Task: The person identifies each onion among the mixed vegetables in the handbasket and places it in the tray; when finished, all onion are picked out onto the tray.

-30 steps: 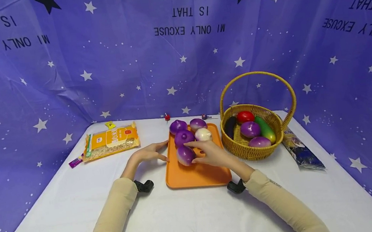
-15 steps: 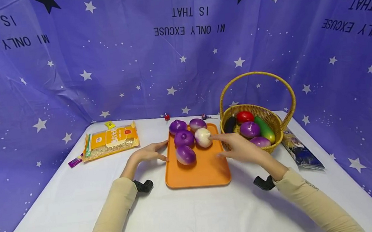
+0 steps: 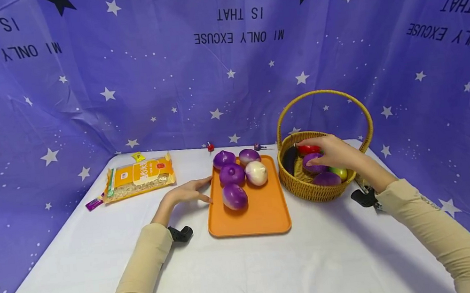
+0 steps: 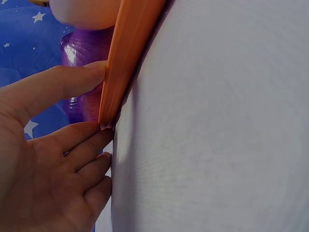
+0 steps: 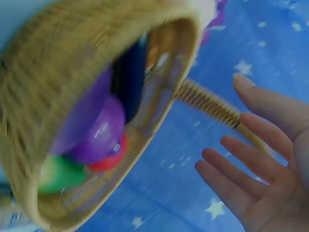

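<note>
My left hand (image 3: 183,194) rests with fingers spread against the left edge of the orange tray (image 3: 267,216). In the left wrist view, its thumb and fingertips touch the tray's side. Several purple, onion-like vegetables (image 3: 234,196) and a pale one (image 3: 256,173) lie in the tray. My right hand (image 3: 337,153) reaches over the wicker basket (image 3: 313,192), holding nothing, its fingers loosely extended in the right wrist view. Inside are purple vegetables (image 3: 326,178), a red one (image 3: 311,149), a dark eggplant (image 3: 290,161) and a green one (image 3: 339,173), partly hidden by the hand.
The basket's tall handle (image 3: 321,92) arches above its opening. A yellow grain bag (image 3: 140,177) lies at the left with small candy wrappers (image 3: 94,203) nearby. Two lollipops (image 3: 210,146) lie at the back edge. A dark packet behind the basket is mostly covered by my right arm.
My right hand has let go of the purple onion-like vegetable at the tray's front and moved right, over the basket. The left hand stays at the tray edge.
</note>
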A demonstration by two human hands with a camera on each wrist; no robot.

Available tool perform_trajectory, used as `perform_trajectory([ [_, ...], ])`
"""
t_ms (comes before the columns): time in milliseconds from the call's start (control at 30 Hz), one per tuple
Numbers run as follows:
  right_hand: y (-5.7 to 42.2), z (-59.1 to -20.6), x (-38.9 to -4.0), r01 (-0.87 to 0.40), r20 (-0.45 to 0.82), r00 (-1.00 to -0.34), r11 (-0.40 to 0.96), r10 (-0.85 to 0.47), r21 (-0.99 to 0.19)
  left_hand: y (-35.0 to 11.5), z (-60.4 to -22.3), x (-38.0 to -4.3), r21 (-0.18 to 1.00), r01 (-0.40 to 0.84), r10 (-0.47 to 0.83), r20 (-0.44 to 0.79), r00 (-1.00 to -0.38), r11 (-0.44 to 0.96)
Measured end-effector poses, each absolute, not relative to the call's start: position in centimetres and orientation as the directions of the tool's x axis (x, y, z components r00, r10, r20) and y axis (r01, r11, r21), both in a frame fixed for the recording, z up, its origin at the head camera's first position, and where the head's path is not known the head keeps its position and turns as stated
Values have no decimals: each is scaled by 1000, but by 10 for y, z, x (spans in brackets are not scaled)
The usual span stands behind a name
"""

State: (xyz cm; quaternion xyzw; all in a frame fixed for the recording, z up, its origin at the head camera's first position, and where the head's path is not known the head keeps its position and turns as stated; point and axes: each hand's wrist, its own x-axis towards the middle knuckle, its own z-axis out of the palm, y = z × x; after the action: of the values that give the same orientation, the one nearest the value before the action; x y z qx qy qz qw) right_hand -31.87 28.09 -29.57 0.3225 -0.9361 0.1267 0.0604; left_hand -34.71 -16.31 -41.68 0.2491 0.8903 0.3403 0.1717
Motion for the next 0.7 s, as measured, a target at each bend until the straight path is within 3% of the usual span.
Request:
perform_trajectory([
  [300, 298, -308, -363, -498, -6, -863, 852, -506, -162, -163, -418, -348, 695, 324, 557, -132, -820, 641],
  [700, 310, -326, -386, -503, -122, -842, 846, -526, -177, -163, -418, -349, 691, 324, 557, -137, -819, 646],
])
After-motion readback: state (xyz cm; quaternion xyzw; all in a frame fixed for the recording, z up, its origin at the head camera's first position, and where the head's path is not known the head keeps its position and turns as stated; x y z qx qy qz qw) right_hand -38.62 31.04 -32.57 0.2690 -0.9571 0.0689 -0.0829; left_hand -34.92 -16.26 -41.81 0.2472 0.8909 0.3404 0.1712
